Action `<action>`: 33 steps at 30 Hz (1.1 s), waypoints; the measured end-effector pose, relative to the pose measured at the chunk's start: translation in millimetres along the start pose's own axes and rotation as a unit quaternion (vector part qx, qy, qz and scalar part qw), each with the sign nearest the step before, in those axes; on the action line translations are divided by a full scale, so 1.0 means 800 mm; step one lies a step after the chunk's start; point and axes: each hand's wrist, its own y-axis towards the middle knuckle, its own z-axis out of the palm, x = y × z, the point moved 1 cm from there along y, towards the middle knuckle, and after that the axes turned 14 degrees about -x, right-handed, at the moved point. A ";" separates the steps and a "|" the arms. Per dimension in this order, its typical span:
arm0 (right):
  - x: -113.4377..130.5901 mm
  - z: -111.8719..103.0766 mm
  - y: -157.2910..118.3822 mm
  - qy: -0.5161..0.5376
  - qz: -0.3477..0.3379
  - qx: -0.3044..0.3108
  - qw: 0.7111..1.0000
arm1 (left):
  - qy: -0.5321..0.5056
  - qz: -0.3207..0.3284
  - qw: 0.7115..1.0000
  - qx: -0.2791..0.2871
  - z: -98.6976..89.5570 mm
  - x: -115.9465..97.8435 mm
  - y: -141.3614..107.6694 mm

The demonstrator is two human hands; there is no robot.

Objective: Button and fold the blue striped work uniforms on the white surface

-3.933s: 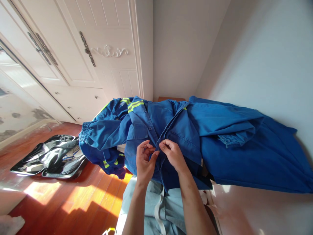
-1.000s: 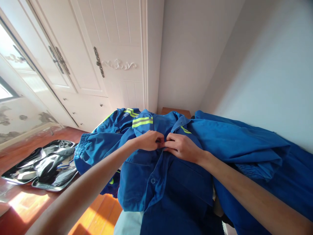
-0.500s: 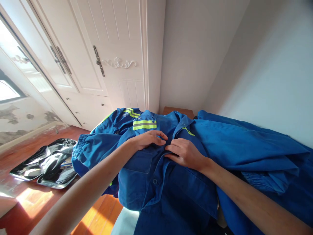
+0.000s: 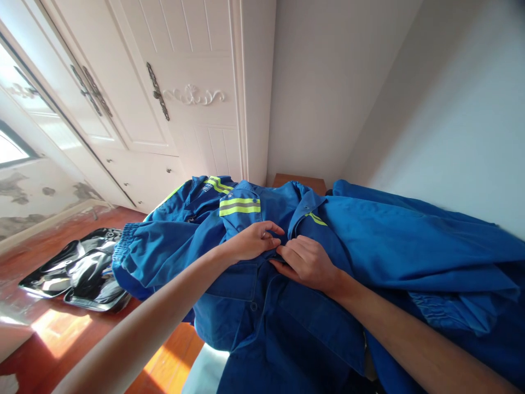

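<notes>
Gripping the front edge of the blue jacket (image 4: 232,283), lower centre of the frame, the right hand (image 4: 305,261) is tightly curled; left hand (image 4: 262,239), half-curled just beside it, hold unclear; open suitcase (image 4: 94,307), lower left

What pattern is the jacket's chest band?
Chest band: yellow-green stripes with grey between, head view.

From my station I saw the blue jacket (image 4: 270,312) lying front up and wrinkled, its collar (image 4: 312,203) spread at the far end. Yellow-and-grey stripes (image 4: 240,207) crossed the chest. A round button (image 4: 254,306) showed lower down. One sleeve (image 4: 164,246) stretched left to a gathered cuff (image 4: 124,243); the other folded back on itself.
</notes>
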 end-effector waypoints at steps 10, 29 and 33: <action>0.004 0.006 0.001 0.023 0.036 -0.027 0.999 | 0.215 0.156 0.960 -0.087 -0.006 -0.017 -0.043; 0.002 0.006 -0.004 0.064 0.032 0.030 0.997 | 0.446 0.377 0.786 -0.202 0.015 0.014 -0.098; -0.005 0.006 -0.004 0.173 0.096 0.062 0.978 | 0.449 0.362 0.787 -0.220 0.018 0.017 -0.093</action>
